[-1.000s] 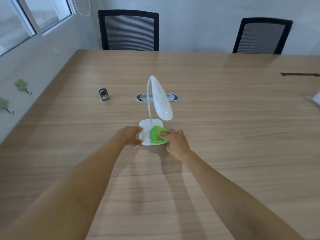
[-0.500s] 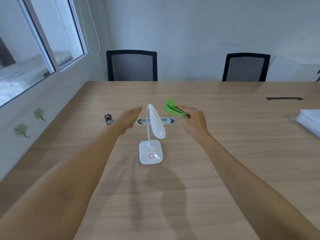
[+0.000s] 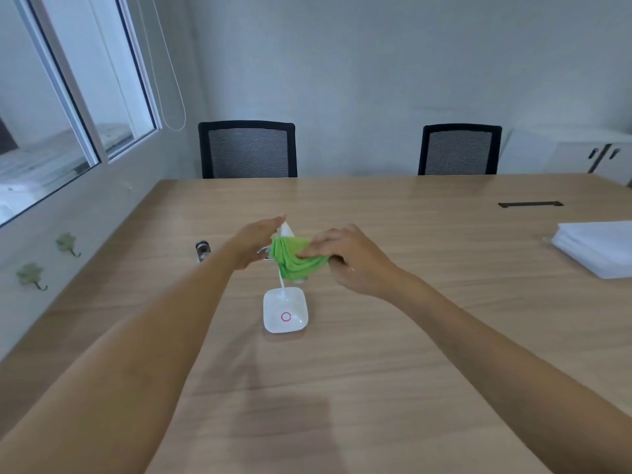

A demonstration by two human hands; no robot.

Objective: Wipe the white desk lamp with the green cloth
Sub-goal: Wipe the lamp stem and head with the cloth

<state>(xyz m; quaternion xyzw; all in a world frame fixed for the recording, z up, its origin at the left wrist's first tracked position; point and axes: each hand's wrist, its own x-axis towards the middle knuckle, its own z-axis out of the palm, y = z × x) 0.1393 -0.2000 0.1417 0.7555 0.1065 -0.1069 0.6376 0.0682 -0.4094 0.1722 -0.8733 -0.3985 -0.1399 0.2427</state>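
Observation:
The white desk lamp (image 3: 286, 314) stands mid-table, its square base with a pink ring facing me. The green cloth (image 3: 294, 260) is draped over the lamp's head, hiding most of it. My right hand (image 3: 345, 256) presses the cloth onto the head from the right, fingers gripping the fabric. My left hand (image 3: 254, 242) is at the left side of the lamp's top, fingers extended and touching the bend of the neck; whether it grips is unclear.
Wooden table (image 3: 376, 371). A small metal object (image 3: 202, 249) sits left of the lamp. A stack of white paper (image 3: 598, 246) lies at the right edge. Two black chairs (image 3: 248, 150) stand at the far side. Wall and window run along the left.
Both hands rose from the lamp's base to its head. The cloth moved from the base, through the air, onto the lamp head. My view tilted up.

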